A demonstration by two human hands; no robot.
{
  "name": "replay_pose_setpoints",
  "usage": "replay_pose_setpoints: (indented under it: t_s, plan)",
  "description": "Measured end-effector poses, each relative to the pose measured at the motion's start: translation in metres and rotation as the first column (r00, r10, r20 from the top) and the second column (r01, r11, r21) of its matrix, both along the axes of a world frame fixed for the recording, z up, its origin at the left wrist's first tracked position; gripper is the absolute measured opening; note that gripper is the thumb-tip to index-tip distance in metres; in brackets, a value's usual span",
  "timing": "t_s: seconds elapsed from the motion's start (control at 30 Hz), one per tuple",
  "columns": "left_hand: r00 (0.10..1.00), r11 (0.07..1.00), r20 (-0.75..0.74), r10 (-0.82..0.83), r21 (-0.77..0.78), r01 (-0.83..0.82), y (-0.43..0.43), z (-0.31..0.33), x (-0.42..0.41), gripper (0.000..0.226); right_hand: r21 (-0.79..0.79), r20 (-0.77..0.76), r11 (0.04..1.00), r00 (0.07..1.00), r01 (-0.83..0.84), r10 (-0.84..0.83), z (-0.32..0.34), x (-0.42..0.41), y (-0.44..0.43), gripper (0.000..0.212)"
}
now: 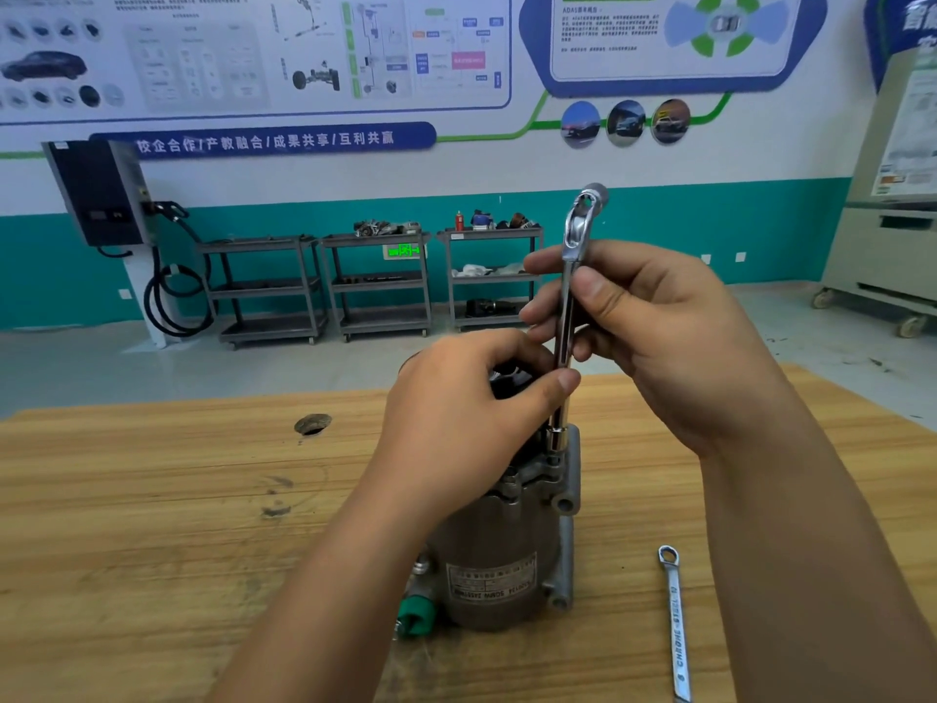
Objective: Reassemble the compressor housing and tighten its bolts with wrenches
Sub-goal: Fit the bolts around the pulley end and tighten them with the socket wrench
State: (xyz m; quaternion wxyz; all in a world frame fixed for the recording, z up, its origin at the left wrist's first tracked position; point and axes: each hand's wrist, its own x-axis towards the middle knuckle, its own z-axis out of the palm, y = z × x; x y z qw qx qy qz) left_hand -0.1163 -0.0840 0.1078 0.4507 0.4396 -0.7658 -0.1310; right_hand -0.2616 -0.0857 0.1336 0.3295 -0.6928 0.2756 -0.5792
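The grey metal compressor (499, 555) stands upright on the wooden table (152, 525), a label on its side and a green cap (417, 613) at its lower left. A long chrome socket wrench (570, 317) stands nearly vertical, its socket end seated on a bolt at the compressor's top right flange. My left hand (456, 423) rests over the compressor's top and pinches the wrench's lower shaft. My right hand (644, 337) grips the upper shaft between thumb and fingers. The compressor's top is mostly hidden by my left hand.
A chrome ring spanner (677, 626) lies on the table to the right of the compressor. A round hole (312, 424) is in the tabletop at the left. Grey shelf carts (377, 286) and a wall charger (101, 195) stand against the far wall.
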Motion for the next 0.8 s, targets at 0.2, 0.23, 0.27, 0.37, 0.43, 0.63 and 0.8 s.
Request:
replay_pose_setpoints:
  t_s: [0.2, 0.23, 0.27, 0.37, 0.43, 0.63, 0.8]
  plan:
    - [1.0, 1.0, 0.013, 0.006, -0.006, -0.006, 0.002, 0.0, -0.002, 0.008, -0.035, -0.068, 0.996, 0.994, 0.082, -0.084, 0.001, -0.006, 0.003, 0.022]
    - [1.0, 1.0, 0.013, 0.008, -0.008, -0.008, 0.002, 0.0, -0.002, 0.008, -0.044, -0.068, 0.994, 0.992, 0.103, -0.106, 0.001, -0.005, 0.002, 0.021]
    - [1.0, 1.0, 0.011, 0.009, -0.007, -0.009, 0.001, 0.0, -0.002, 0.007, -0.051, -0.068, 0.992, 0.99, 0.119, -0.122, 0.001, -0.004, 0.002, 0.02]
    - [1.0, 1.0, 0.004, 0.005, 0.003, -0.005, 0.0, 0.0, -0.002, 0.007, -0.075, -0.081, 0.987, 0.986, 0.142, -0.148, 0.001, -0.002, 0.002, 0.017]
    - [1.0, 1.0, 0.009, -0.001, 0.001, 0.001, 0.001, 0.0, -0.002, 0.01, -0.089, -0.102, 0.985, 0.982, 0.148, -0.156, 0.0, 0.0, 0.002, 0.015]
    - [1.0, 1.0, 0.022, 0.0, -0.009, 0.0, 0.001, 0.0, -0.003, 0.021, -0.106, -0.098, 0.979, 0.977, 0.177, -0.187, 0.0, 0.005, 0.002, 0.011]
    - [1.0, 1.0, 0.007, 0.019, 0.001, -0.019, 0.002, 0.0, -0.003, 0.022, -0.131, -0.133, 0.954, 0.949, 0.27, -0.287, 0.0, 0.006, 0.002, 0.011]
